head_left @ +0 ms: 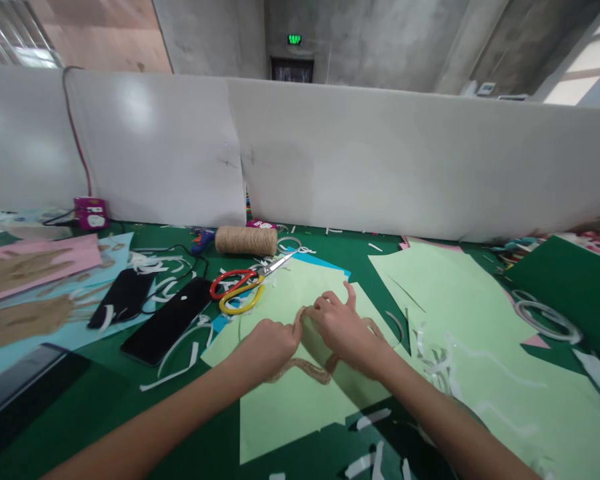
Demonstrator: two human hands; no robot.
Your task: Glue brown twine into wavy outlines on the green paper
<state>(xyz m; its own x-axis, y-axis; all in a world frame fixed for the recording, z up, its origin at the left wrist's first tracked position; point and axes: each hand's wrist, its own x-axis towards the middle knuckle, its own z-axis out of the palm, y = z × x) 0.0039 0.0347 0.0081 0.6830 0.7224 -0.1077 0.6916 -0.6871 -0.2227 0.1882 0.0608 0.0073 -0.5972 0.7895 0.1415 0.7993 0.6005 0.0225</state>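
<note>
Over pale green paper (280, 427), my left hand (276, 343) is closed in a pinch on a brown strand of jute twine (310, 369). Close beside it, my right hand (344, 327) pinches the same strand, its thumb and forefinger pressed together and another finger raised. Between the two hands the strand makes a small bend, and more of it loops below them and out past the right wrist. Just beyond the left hand lie scissors (253, 283) with one red and one yellow handle. Behind them rests a roll of jute twine (246, 241) on its side.
Two black phones (173, 321) (123, 298) lie at left beside blue and pink sheets with brown shapes. A blue glue gun (203, 241) sits near the roll. White paper strips (373, 419) are scattered about. More green paper (445, 287) covers the right. A white partition (405, 160) stands behind.
</note>
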